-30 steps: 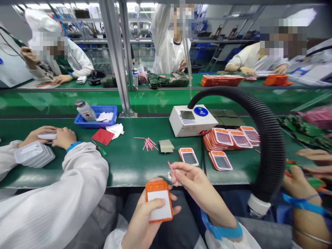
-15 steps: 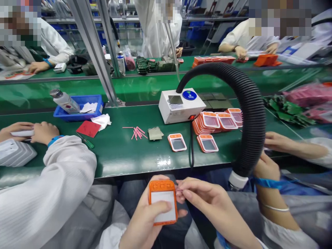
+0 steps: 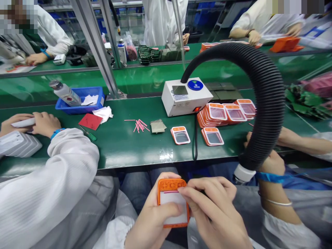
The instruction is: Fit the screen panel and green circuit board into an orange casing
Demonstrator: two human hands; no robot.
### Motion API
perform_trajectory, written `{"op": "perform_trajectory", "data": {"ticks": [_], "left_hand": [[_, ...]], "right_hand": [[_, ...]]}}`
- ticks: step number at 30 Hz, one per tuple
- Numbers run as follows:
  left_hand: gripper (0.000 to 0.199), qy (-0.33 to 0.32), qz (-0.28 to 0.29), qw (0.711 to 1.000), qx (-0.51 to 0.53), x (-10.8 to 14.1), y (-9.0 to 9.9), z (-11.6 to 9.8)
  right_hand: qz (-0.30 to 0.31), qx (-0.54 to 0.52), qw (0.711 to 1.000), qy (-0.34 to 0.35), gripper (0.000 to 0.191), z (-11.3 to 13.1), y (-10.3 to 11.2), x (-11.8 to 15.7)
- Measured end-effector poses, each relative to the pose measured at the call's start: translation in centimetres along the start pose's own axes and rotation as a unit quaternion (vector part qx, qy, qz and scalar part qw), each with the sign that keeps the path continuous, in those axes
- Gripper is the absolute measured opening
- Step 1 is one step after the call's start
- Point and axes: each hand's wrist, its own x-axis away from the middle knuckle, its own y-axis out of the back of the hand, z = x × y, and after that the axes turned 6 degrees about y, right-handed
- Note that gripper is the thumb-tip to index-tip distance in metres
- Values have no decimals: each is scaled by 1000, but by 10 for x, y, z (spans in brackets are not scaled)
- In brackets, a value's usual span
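Note:
My left hand (image 3: 159, 212) is closed around an orange plastic frame (image 3: 172, 185) with a whitish panel inside, its thumb pressed on the panel. Across the panel's upper edge lies a thin pink strip (image 3: 169, 192). The fingertips of my right hand (image 3: 215, 207) pinch the strip's right end at the frame's upper right corner. Both hands are in front of the bench edge, low in the view. On the bench are a loose heap of pink strips (image 3: 140, 125), grey-green square sheets (image 3: 157, 126) and two small piles of orange-and-white framed windows (image 3: 181, 135).
A white box (image 3: 178, 103) stands behind, near a thick black hose (image 3: 267, 86) arching to the right. Stacked framed windows (image 3: 216, 112) sit beside it. At left are a blue tray (image 3: 77, 110), a red square (image 3: 90, 121) and a green-handled tool (image 3: 91, 136). Co-workers' arms flank me.
My right hand has come over the frame's upper corner, and the pink strip now lies across the panel's top. The view has shifted slightly.

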Motion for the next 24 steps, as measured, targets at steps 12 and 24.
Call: {"op": "perform_trajectory", "data": {"ticks": [12, 24], "left_hand": [[56, 18, 2, 1000, -11, 1, 1, 1], [55, 21, 5, 1000, -8, 1, 0, 1]], "right_hand": [[21, 12, 1000, 18, 26, 5, -2, -2], [17, 46, 999, 18, 30, 6, 1, 0]]}}
